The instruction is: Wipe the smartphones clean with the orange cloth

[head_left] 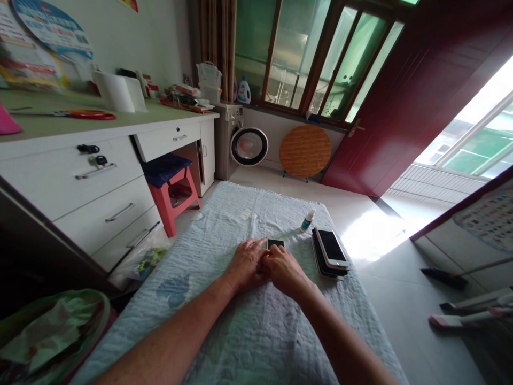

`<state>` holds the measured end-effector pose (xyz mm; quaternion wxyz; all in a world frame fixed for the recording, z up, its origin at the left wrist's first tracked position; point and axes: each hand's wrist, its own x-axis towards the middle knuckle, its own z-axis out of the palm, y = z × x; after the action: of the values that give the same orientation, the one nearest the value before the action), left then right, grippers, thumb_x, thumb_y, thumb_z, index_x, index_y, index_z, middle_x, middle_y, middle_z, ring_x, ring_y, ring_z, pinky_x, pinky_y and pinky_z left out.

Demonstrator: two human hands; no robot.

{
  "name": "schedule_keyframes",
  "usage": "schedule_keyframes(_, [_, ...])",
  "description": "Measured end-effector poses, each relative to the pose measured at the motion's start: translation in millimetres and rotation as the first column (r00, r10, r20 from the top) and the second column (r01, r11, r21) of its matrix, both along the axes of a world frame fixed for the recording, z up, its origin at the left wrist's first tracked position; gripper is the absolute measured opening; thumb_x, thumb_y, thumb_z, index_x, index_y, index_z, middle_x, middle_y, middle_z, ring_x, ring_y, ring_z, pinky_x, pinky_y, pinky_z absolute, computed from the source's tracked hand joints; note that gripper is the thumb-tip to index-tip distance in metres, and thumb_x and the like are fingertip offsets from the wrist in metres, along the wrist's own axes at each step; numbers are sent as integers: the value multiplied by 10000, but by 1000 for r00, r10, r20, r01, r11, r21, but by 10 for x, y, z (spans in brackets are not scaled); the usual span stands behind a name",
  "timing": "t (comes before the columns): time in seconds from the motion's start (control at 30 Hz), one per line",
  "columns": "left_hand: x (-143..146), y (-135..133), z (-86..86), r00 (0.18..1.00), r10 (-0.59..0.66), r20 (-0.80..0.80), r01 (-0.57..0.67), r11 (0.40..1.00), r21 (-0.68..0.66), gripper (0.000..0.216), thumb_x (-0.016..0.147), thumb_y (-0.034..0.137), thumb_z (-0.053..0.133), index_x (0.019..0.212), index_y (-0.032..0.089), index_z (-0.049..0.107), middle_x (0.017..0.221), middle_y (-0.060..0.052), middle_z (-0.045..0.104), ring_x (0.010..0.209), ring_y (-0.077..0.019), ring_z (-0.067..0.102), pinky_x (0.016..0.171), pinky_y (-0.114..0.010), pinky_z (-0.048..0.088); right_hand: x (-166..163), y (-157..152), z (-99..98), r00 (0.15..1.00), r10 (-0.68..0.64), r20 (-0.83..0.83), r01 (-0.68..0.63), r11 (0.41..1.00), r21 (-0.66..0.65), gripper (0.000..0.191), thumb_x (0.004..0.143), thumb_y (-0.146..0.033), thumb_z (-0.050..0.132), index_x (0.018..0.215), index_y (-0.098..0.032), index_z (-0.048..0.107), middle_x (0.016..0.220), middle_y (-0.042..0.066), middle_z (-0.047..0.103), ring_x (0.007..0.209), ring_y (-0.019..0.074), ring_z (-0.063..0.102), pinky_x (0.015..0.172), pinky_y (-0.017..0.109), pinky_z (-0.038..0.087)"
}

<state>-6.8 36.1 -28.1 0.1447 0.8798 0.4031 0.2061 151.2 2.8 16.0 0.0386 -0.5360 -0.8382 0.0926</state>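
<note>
A smartphone [276, 243] with a white edge and dark screen lies on the quilted light-blue cover [240, 214], its near part hidden by my hands. My left hand [247, 266] grips the phone's left side, fingers along its edge. Over the phone's near end, my right hand [284, 269] is closed with its fingers curled together; whatever it pinches is hidden. To the right stands a small spray bottle [307, 221] with a white cap. Beside it is a stack of phones, with a white-framed phone [332, 247] on top.
A white-fronted desk [116, 192] runs along the left, with scissors [88, 114] and a paper roll [120, 93] on top. Beneath it stands a red stool [172, 198]. A bin [52, 331] sits at lower left. Beyond are an open-doored washing machine [230, 139] and a round wooden tabletop [305, 151].
</note>
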Motion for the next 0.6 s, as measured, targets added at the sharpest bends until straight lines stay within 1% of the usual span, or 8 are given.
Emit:
schedule_keyframes(0.1, [-3, 19, -15, 1000, 1, 14, 0, 1000, -31, 562, 702, 436, 744, 1216, 254, 609, 1465, -87, 460, 1310, -388, 406, 1096, -542, 316, -15, 37, 27, 997, -26, 70, 23, 999, 31, 125, 884, -228, 591, 886, -213, 715, 978, 76, 558, 911, 209, 483, 767, 306, 372])
schedule_keyframes(0.23, [-14, 50, -31, 999, 1, 41, 2, 998, -68, 613, 682, 481, 758, 1221, 230, 610, 1450, -103, 483, 1312, -384, 422, 1113, -521, 310, -29, 46, 30, 994, -27, 107, 19, 997, 80, 125, 892, -227, 579, 913, -208, 701, 1040, 86, 558, 975, 228, 485, 782, 317, 380])
schedule_keyframes(0.33, [-19, 58, -30, 999, 10, 50, -6, 996, -87, 610, 669, 479, 767, 1208, 233, 620, 1441, -97, 497, 1304, -374, 440, 1119, -506, 312, -35, 24, -23, 996, -51, 72, 44, 995, 93, 127, 899, -215, 562, 933, -200, 684, 1031, 82, 557, 944, 213, 486, 770, 308, 381])
schedule_keyframes(0.43, [-22, 53, -21, 999, 9, 53, -6, 998, -70, 571, 673, 460, 761, 1188, 248, 636, 1442, -86, 495, 1297, -365, 449, 1122, -499, 314, -49, -4, -78, 996, -90, 0, 89, 992, 88, 123, 899, -192, 554, 903, -193, 677, 993, 70, 549, 917, 194, 480, 764, 291, 376])
schedule_keyframes(0.6, [-33, 41, 10, 1000, 1, 25, 0, 999, -52, 558, 692, 477, 741, 1192, 250, 640, 1454, -92, 478, 1301, -363, 443, 1116, -498, 321, -58, -66, -91, 988, -112, -103, 114, 993, 22, 138, 882, -164, 550, 857, -189, 683, 955, 58, 535, 895, 174, 478, 782, 271, 378])
